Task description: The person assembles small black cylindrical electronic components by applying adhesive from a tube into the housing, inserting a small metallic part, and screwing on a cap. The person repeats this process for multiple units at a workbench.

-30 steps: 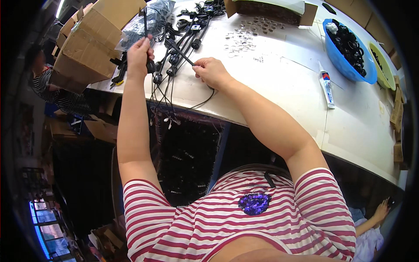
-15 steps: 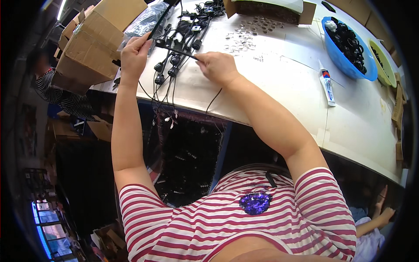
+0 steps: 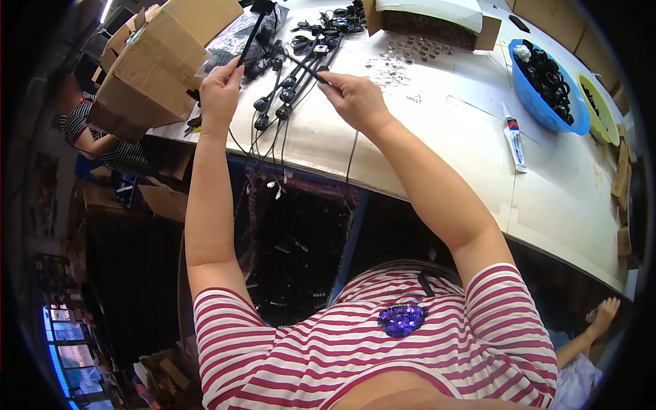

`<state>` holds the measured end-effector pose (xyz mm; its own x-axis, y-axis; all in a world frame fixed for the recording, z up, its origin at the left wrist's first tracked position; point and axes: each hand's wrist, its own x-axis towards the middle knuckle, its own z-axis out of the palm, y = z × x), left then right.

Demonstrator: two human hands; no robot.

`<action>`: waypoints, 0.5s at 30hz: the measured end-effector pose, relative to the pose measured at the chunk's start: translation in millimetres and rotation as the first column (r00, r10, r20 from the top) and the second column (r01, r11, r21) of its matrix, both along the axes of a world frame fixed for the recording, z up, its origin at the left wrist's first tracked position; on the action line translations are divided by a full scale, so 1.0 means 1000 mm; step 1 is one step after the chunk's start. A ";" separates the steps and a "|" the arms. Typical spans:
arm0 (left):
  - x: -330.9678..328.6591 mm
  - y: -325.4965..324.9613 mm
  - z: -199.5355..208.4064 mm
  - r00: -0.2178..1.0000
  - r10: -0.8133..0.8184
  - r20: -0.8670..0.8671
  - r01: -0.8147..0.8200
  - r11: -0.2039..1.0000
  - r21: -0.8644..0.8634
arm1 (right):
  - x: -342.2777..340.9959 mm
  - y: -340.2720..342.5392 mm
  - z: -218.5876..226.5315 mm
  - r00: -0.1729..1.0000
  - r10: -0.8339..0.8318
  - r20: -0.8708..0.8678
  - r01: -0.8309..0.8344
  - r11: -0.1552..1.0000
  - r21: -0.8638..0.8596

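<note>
Bench: a pale, flat-topped bench (image 3: 451, 137) was seen in a cluttered workroom, with a large brown cardboard box (image 3: 143, 75) at its left end.
Left hand: a slim black strip (image 3: 251, 37) was clamped between the fingers of the left hand (image 3: 220, 92); it rose aslant to a dark block (image 3: 262, 7) at the bench's far side.
Right hand: the end of a thin black rod (image 3: 301, 63) was pinched by the fingers of the right hand (image 3: 359, 99); whether it joined the strip could not be told.
Cables: black socket-like fittings (image 3: 283, 111) were laid between the hands, their wires draped over the front edge.
Just changed: the strip, upright a second earlier, had been slanted, and the thin black cable (image 3: 352, 154) below the right hand, looped then, hung straight.
Meaning: both pieces were judged mid-handling, not laid down.
Right side: a white glue tube (image 3: 514, 143) and a blue plastic basin (image 3: 581, 126) of black parts were set well apart.
</note>
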<state>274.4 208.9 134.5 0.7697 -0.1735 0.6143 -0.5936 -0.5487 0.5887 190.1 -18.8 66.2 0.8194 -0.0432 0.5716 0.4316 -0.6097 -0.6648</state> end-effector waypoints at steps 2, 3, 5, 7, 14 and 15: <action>0.001 0.011 -0.001 0.997 0.052 0.061 -0.052 0.999 -0.008 | -0.001 -0.004 -0.001 1.000 -0.021 0.012 0.024 0.941 -0.338; 0.000 0.015 -0.002 0.993 0.078 0.089 -0.077 0.997 -0.013 | -0.003 -0.003 0.001 1.000 -0.005 -0.013 0.002 0.960 -0.280; -0.002 0.017 -0.002 0.997 0.060 -0.049 -0.072 0.951 -0.301 | -0.010 -0.002 0.009 0.998 0.030 -0.058 -0.039 0.987 -0.158; -0.006 0.021 0.000 0.996 0.074 -0.055 -0.090 0.909 -0.408 | -0.017 -0.008 0.019 0.998 0.053 0.034 -0.053 0.999 -0.007; 0.012 0.050 -0.027 0.979 0.183 -0.094 -0.203 0.939 -0.279 | -0.042 -0.035 0.019 0.974 0.039 0.222 -0.165 0.795 0.584; 0.010 0.045 -0.027 0.983 0.179 -0.052 -0.186 0.947 -0.261 | -0.045 -0.038 0.019 0.996 0.018 0.085 -0.057 0.877 0.477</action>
<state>284.5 254.2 107.0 0.7903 0.1369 0.5972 -0.4795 -0.4687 0.7419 144.7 -56.4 85.1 0.7813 -0.2973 0.5488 0.5083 -0.2074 -0.8359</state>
